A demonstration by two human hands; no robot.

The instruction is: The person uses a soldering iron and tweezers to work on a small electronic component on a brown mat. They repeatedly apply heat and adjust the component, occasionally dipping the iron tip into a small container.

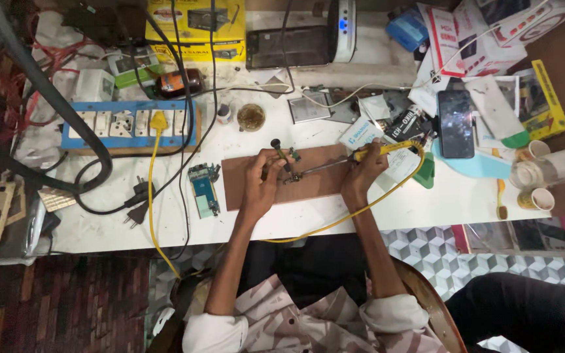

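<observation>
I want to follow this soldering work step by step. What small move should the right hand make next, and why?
Probably ease the soldering iron tip a little further left onto the small part on the brown board. The right hand grips its yellow handle, the tip points at that part, and the left hand holds a dark tool beside it.

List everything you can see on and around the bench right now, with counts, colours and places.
Wooden board: one, brown, bench centre, under both hands.
Soldering iron: one, yellow handle and cord, in right hand, tip over the board.
Small part: one, dark green, on the board by the left hand.
Circuit board: one, green and blue, left of the wooden board.
Switchboard: one, blue frame, white sockets, yellow plug in it, bench left.
Phone: one, black, bench right.
Paper cups: three, white, far right.
Round tin: one, brownish, behind the board.
Left hand: on the board.
Right hand: grips the iron.
</observation>
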